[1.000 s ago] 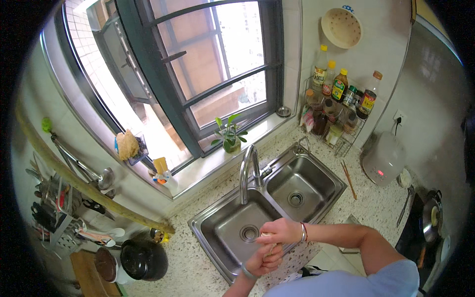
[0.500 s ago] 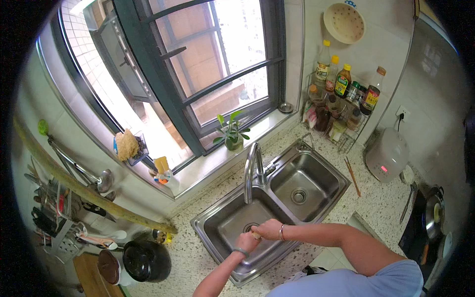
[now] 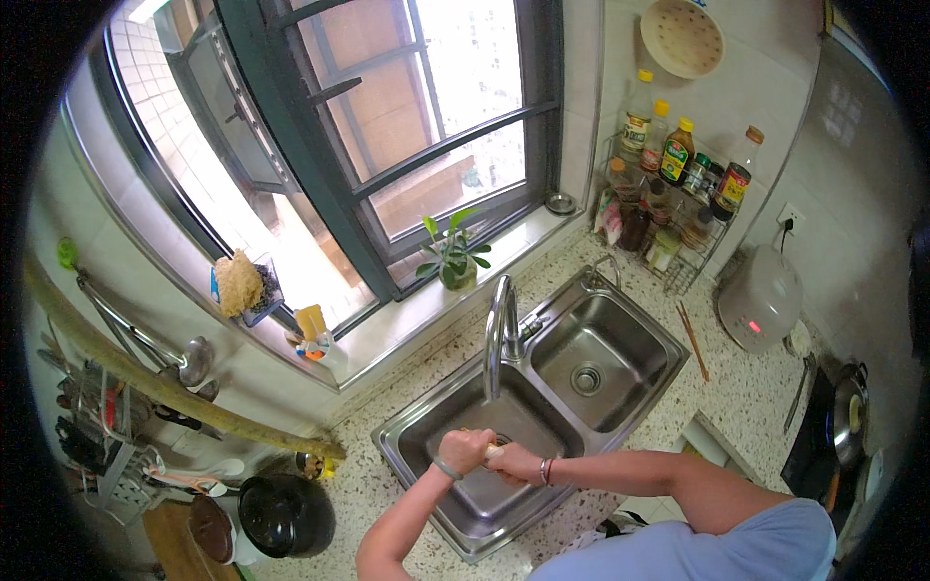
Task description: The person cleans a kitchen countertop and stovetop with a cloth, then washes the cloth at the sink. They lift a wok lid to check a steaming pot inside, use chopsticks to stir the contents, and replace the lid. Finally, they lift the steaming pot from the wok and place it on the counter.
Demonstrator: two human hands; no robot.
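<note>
Over the left basin of the steel double sink, my hands meet just below the curved faucet. My left hand is closed, knuckles up, with a pale bracelet on its wrist. Close against it, my right hand is closed too. A small pale yellowish piece shows between them, gripped by both; its kind cannot be made out, since the fingers cover most of it.
The right basin adjoins. Chopsticks lie on the counter, near a white rice cooker and a bottle rack. Left stand a black pot and a lidded jar. A potted plant sits on the sill.
My left hand has moved up and left and turned knuckles up. My right hand has shifted slightly downward. The pale piece shows between them now.
</note>
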